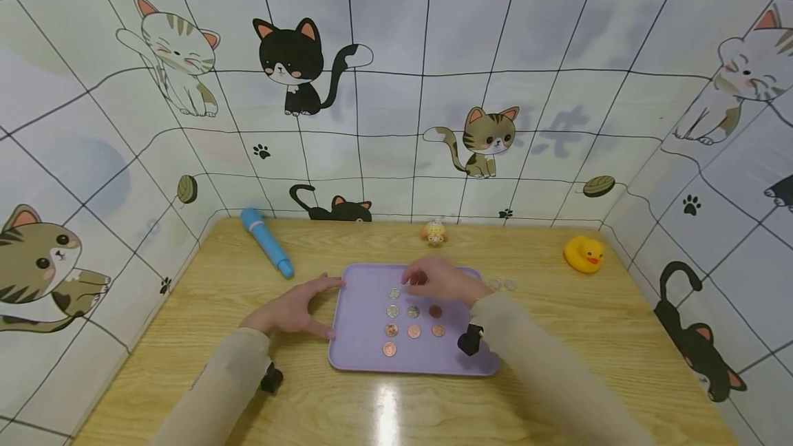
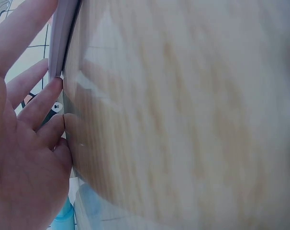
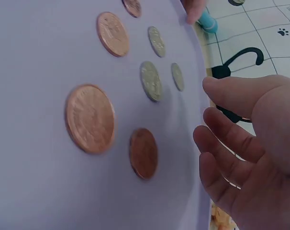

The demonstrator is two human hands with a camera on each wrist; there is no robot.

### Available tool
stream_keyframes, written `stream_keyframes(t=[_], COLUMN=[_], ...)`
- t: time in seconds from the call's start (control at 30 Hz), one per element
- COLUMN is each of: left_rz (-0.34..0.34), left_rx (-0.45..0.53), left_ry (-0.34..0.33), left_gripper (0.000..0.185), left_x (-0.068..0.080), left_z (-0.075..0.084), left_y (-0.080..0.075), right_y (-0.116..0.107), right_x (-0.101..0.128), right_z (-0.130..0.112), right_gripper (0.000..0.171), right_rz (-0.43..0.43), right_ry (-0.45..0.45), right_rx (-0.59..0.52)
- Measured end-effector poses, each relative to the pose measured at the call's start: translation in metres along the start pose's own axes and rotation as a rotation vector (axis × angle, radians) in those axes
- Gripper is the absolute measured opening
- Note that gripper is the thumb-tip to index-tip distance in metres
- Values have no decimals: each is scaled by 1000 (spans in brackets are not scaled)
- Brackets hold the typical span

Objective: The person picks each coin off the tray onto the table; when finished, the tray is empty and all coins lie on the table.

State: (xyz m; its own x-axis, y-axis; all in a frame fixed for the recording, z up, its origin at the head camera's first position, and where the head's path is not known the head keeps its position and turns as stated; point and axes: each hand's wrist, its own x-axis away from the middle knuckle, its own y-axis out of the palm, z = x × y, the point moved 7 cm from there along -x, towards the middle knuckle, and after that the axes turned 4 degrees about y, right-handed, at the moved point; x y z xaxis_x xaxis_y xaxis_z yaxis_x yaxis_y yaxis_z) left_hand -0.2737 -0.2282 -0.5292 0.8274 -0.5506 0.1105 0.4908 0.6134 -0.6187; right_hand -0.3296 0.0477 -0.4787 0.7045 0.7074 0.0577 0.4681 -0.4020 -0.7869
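Nearest the camera, the left sleeve (image 1: 213, 391) leads to the left grip (image 1: 294, 310), fingers spread against the left edge of the purple tray (image 1: 362, 294); a push there could jolt the coins (image 1: 414, 331) from their rows. The tray's long axis runs left to right on the desk (image 1: 334, 411); the coins, flat on it, are round and point nowhere. Above it, the right grip (image 1: 441, 281) has fingers apart, seemingly empty.

No words, numbers or brands can be read: the relief on the copper and silver coins (image 3: 90, 118) on a purple tray (image 1: 359, 301) is too blurred to decipher; black paw-print signs (image 1: 261, 153) dot the white wall covering (image 1: 389, 105).
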Motion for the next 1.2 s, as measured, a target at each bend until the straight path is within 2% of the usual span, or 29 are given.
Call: stream_keyframes(t=[0.2,0.5,0.8,1.07,1.2], left_rz=[3,4,2,5,4], left_rx=[1,-7,5,-2,-7], left_ry=[-21,-10,-4,-4,0], left_gripper=[102,100,100,100,100], left_x=[0,-1,0,0,0], left_z=[-1,1,1,5,4], left_y=[0,0,1,0,0], right_y=[15,26,27,26,26], right_x=[-10,-21,-24,-23,-24], right_z=[2,1,-4,-11,-11], right_gripper=[17,16,17,8,6], right_rz=[-8,-23,-42,-83,-104], right_ry=[25,56,93,60,77], right_rx=[-7,1,17,48,68])
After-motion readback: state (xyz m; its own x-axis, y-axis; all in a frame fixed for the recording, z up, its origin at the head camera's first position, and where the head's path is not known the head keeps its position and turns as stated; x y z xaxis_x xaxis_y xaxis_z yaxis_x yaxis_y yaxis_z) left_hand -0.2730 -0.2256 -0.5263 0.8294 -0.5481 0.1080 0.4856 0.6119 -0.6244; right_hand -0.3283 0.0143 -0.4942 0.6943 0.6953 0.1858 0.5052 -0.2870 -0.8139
